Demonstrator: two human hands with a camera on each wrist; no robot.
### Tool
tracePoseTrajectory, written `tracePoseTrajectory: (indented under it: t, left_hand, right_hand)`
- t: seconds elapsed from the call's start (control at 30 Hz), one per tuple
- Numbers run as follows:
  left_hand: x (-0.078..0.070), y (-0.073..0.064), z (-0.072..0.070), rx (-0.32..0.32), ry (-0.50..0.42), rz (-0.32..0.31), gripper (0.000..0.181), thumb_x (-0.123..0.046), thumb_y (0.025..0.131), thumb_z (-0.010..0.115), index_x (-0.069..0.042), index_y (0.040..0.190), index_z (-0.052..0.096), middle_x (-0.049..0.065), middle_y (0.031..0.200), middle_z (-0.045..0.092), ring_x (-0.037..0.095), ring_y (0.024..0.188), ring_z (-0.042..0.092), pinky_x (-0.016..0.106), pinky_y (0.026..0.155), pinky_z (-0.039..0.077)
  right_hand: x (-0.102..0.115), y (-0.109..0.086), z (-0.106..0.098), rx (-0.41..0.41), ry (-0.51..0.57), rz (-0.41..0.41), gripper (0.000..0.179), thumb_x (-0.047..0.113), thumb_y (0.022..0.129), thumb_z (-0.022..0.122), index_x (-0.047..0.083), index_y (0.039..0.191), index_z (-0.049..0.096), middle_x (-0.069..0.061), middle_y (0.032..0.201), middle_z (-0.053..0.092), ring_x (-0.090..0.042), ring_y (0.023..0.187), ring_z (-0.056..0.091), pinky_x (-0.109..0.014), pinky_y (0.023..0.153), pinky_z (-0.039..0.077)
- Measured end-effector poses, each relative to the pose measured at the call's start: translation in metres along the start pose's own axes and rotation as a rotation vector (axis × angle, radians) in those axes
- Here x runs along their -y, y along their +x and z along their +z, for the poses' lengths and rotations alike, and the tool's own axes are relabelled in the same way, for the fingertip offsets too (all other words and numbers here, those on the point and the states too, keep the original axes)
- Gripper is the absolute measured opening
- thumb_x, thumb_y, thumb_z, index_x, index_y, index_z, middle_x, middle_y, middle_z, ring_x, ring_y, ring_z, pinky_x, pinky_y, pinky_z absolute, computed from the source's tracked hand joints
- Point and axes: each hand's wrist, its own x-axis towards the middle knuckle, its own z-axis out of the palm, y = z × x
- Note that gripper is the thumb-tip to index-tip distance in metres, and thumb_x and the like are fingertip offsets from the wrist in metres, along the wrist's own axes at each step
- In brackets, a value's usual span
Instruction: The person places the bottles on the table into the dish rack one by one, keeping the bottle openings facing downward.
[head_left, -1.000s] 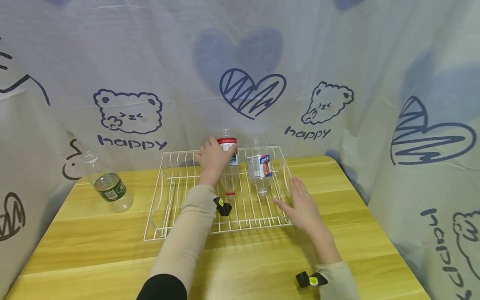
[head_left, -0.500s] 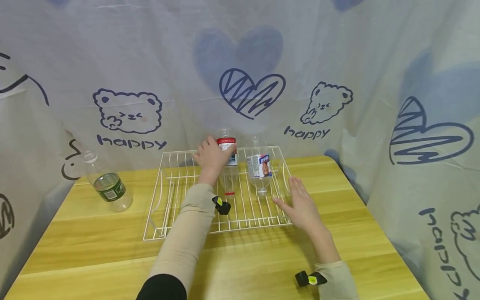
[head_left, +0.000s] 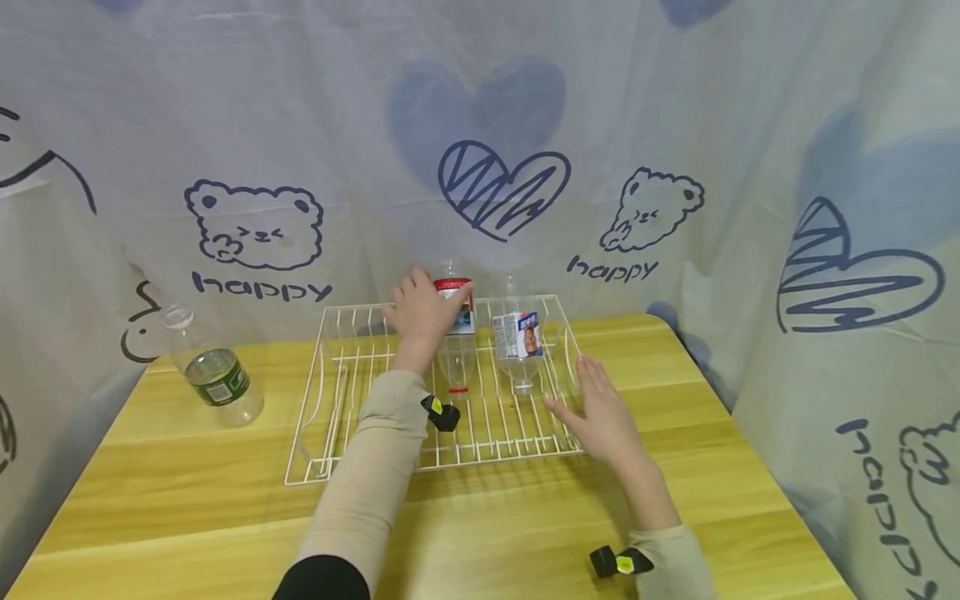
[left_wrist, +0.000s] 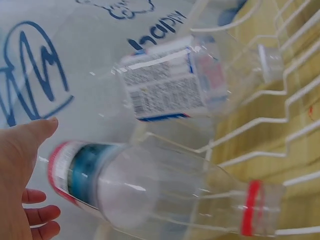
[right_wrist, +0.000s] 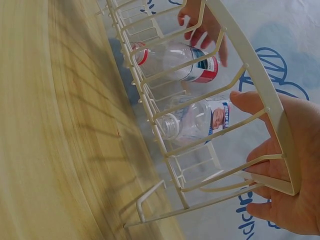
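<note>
A clear plastic bottle with a red-edged label sits in the white wire rack, its uncapped, red-ringed neck toward me. My left hand is at its far end, thumb and fingers spread around the label; the left wrist view shows a gap between thumb tip and bottle. Right of it, a second clear bottle with a blue-and-white label lies neck forward too. My right hand rests at the rack's right front corner, fingers straight along the side and thumb reaching over the frame.
At the left a clear bottle with a green label stands upright on the wooden table, outside the rack. A white curtain with printed bears and hearts hangs behind and along both sides.
My left hand has edged very slightly upward beside the red-labelled bottle. The right hand, the rack and the bottles keep their places.
</note>
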Motion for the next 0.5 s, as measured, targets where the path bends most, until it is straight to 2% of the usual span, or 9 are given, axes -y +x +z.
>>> tracePoseTrajectory:
  t: [0.2, 0.5]
  left_hand:
    - [-0.009, -0.006, -0.019, -0.072, -0.023, 0.041, 0.097, -0.089, 0.075, 0.040, -0.010, 0.130, 0.045, 0.014, 0.128, 0.054, 0.036, 0.117, 0.046, 0.055, 0.094, 0.034]
    - [-0.016, -0.022, -0.055, -0.103, -0.103, 0.062, 0.085, -0.083, 0.079, 0.046, -0.013, 0.127, 0.049, 0.011, 0.124, 0.056, 0.034, 0.116, 0.046, 0.056, 0.097, 0.031]
  right_hand:
    - [-0.001, 0.000, 0.001, -0.001, 0.007, 0.001, 0.092, 0.059, 0.095, 0.046, -0.003, 0.154, 0.010, -0.020, 0.162, 0.007, -0.040, 0.151, 0.009, -0.050, 0.121, 0.012]
    - [0.000, 0.000, 0.001, 0.004, 0.019, 0.002, 0.092, 0.059, 0.095, 0.046, -0.002, 0.154, 0.009, -0.019, 0.163, 0.006, -0.039, 0.151, 0.008, -0.050, 0.121, 0.011]
